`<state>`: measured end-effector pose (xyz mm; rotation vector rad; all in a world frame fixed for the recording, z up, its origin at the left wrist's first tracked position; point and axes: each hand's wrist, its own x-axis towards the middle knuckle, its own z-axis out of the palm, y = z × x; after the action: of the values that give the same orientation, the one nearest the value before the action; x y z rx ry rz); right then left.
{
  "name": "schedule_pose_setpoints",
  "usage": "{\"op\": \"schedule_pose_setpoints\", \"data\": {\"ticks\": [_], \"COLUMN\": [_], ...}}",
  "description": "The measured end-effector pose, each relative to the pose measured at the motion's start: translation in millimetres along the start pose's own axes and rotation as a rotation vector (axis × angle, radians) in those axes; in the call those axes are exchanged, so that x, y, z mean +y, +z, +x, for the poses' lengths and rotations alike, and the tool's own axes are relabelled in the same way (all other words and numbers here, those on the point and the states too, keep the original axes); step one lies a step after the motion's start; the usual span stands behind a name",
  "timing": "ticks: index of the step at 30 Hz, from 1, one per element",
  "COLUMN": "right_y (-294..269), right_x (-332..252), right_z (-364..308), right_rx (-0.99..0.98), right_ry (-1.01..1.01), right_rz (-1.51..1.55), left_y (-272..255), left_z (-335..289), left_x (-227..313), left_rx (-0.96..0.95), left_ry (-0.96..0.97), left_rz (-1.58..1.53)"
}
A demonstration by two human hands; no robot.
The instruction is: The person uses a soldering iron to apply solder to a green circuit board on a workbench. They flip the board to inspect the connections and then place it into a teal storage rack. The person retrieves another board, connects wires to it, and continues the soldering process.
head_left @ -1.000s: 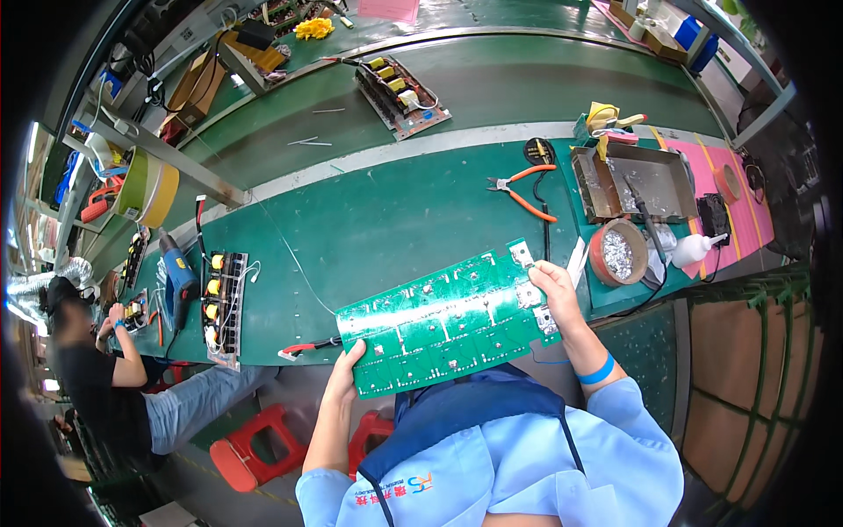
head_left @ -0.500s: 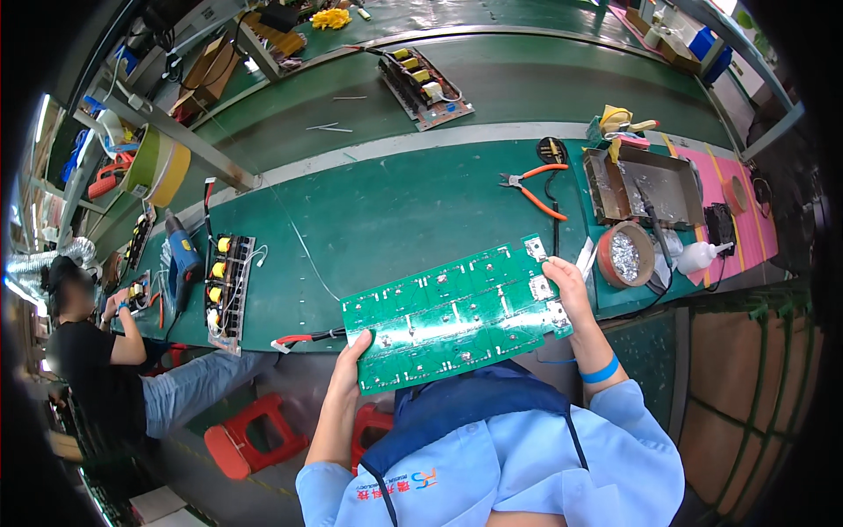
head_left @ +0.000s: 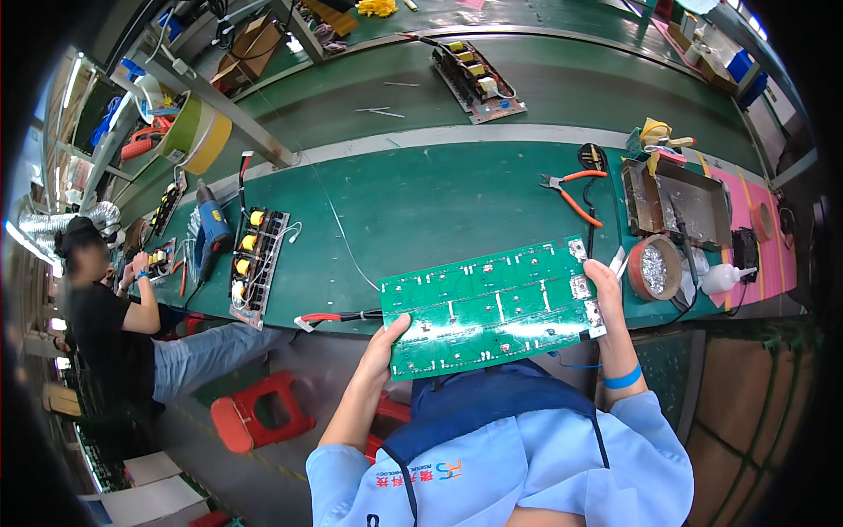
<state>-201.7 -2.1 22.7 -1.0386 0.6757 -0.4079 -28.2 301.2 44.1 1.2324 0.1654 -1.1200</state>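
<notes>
A long green circuit board (head_left: 492,307) is held between my two hands over the table's front edge, its solder-dotted side facing up. My left hand (head_left: 383,344) grips its left end, thumb on top. At the right end, beside silvery pads, my right hand (head_left: 604,290) is closed round the edge. A red and black cable (head_left: 338,317) with a white connector sticks out past the board's left end. Parts on the board's underside are hidden. Orange-handled cutters (head_left: 575,195) lie beyond the board's right end.
To the left lie a populated board (head_left: 257,268) and a blue heat gun (head_left: 213,230). At right are a metal tray (head_left: 680,198), a soldering iron (head_left: 681,228), a round tub (head_left: 655,268) and a white bottle (head_left: 724,278). Another board (head_left: 474,81) sits beyond the rail. A co-worker (head_left: 110,325) works at left.
The whole scene has shifted to the right in view. The green board has turned slightly and stays in both hands.
</notes>
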Motion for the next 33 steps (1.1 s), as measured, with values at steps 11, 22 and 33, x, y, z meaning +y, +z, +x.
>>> {"op": "schedule_pose_setpoints", "data": {"ticks": [11, 22, 33], "right_y": [3, 0, 3], "right_x": [-10, -10, -8], "right_z": [-5, -4, -5], "right_rx": [0.045, 0.049, 0.112], "right_ry": [-0.032, -0.037, 0.003], "right_rz": [-0.015, -0.013, 0.152], "left_y": [9, 14, 5], "left_z": [0, 2, 14], "left_x": [4, 5, -3], "left_rx": [-0.043, -0.037, -0.019], "left_ry": [-0.005, 0.008, 0.058], "left_rz": [0.014, 0.004, 0.007]}}
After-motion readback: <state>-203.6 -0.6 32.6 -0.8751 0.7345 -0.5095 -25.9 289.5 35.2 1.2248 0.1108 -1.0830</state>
